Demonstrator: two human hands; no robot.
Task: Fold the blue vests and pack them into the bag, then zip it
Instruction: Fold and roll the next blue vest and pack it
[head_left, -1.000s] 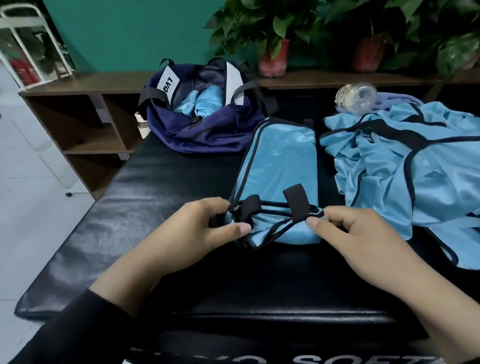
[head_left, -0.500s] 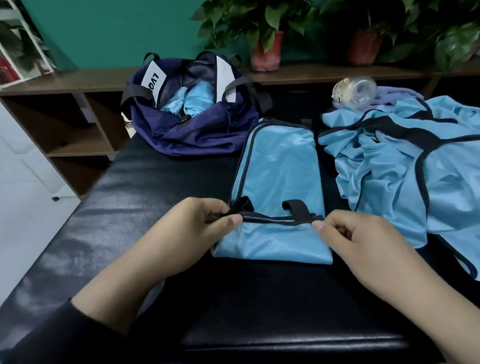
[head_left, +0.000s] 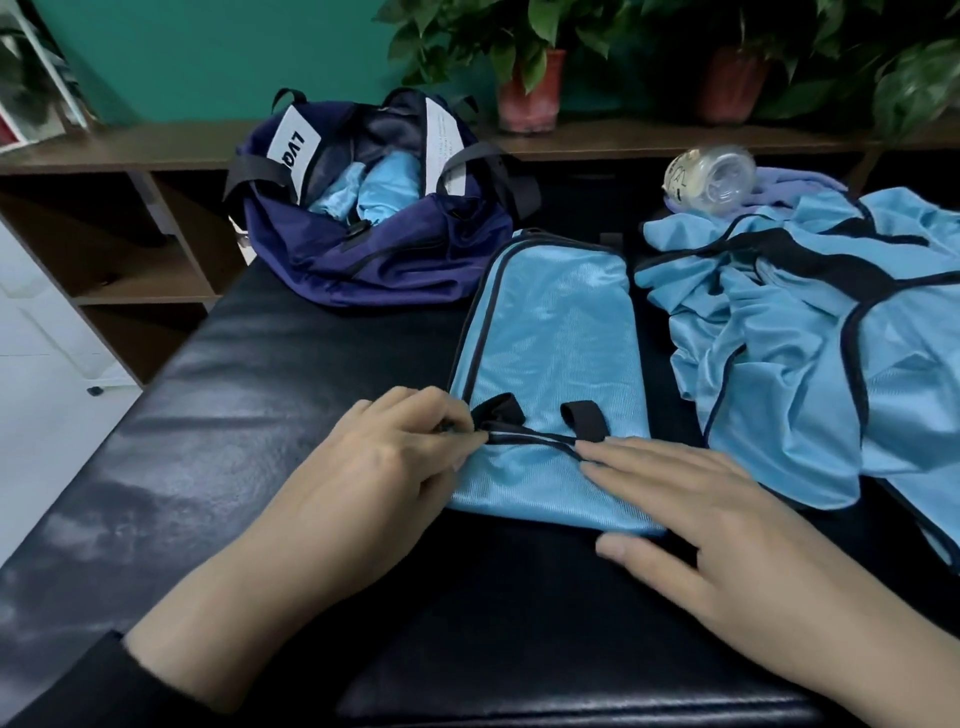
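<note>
Black padded surface (head_left: 218, 415) fills the foreground, glossy and creased, with a teal wall and a long brown wooden shelf (head_left: 130, 150) running behind it. Dead centre lies the folded blue vest (head_left: 556, 343), a long narrow panel with dark piping along its left edge and its near end doubled back over itself. Left hand (head_left: 379, 467) is on the near left corner of that vest, fingers curled in and pinching the black trim right where the fold edge sits. Right hand (head_left: 691, 519) lies flat across the near right part of the vest, fingers straight and spread, pressing the fabric down, thumb out on the surface just off the cloth. Two short black strap loops (head_left: 584, 418) stick up from the vest just beyond the fingertips.

Beyond the vest and to its left sits the navy bag (head_left: 384, 260), mouth wide open, zipper undone, with light blue fabric (head_left: 363, 189) already tucked inside and white labels showing on its rim. Just to the right of the folded vest, a loose heap of blue vests (head_left: 810, 353) sprawls unfolded, black edging looping through it. At the far edge of that heap, a clear plastic bottle (head_left: 709, 174) lies on its side against some purple cloth (head_left: 800, 179). Potted plants (head_left: 524, 67) in reddish pots stand on the shelf behind.
</note>
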